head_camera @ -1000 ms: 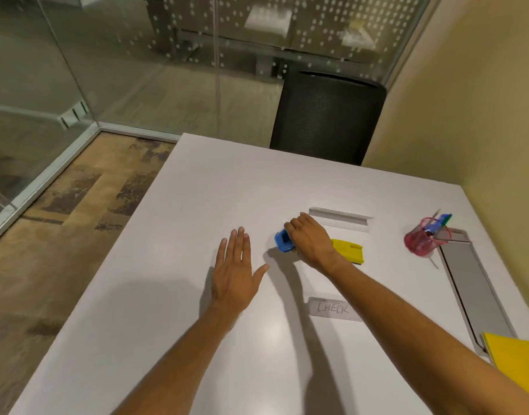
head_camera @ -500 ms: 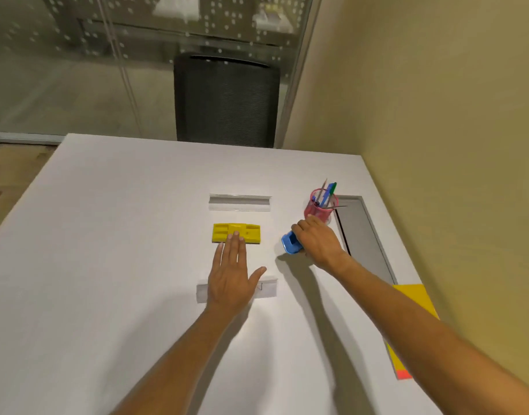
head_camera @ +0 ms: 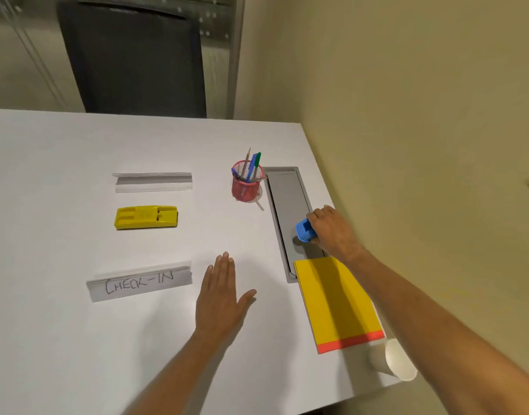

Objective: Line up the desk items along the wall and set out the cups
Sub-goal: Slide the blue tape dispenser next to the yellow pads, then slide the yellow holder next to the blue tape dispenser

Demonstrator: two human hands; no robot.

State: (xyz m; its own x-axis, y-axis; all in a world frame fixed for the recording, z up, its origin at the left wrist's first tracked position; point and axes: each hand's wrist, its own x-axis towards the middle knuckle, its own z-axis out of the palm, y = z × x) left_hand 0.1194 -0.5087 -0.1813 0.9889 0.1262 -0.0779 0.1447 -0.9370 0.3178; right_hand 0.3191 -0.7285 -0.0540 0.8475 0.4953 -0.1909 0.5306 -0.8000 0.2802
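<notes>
My right hand (head_camera: pixel 333 230) grips a small blue stapler-like item (head_camera: pixel 304 230) and holds it over the grey cable hatch (head_camera: pixel 287 202) beside the wall. Flat on the white desk (head_camera: pixel 62 339) lies my left hand (head_camera: pixel 222 298), fingers apart, holding nothing. A yellow flat item (head_camera: pixel 146 217) sits mid-desk between a blank sign holder (head_camera: pixel 153 181) and a sign reading CHECK-IN (head_camera: pixel 140 283). A red mesh pen cup (head_camera: pixel 246 184) holds pens by the hatch. A yellow notepad (head_camera: pixel 336 301) lies along the wall. A white paper cup (head_camera: pixel 392 360) lies on its side under my right forearm.
The yellow wall (head_camera: pixel 422 145) runs along the desk's right edge. A black chair (head_camera: pixel 134 55) stands behind the far edge. The desk's near right corner ends just past the paper cup.
My right hand has carried the blue item from the middle of the desk rightward to the hatch by the wall. My view has swung right, bringing the notepad and paper cup into sight.
</notes>
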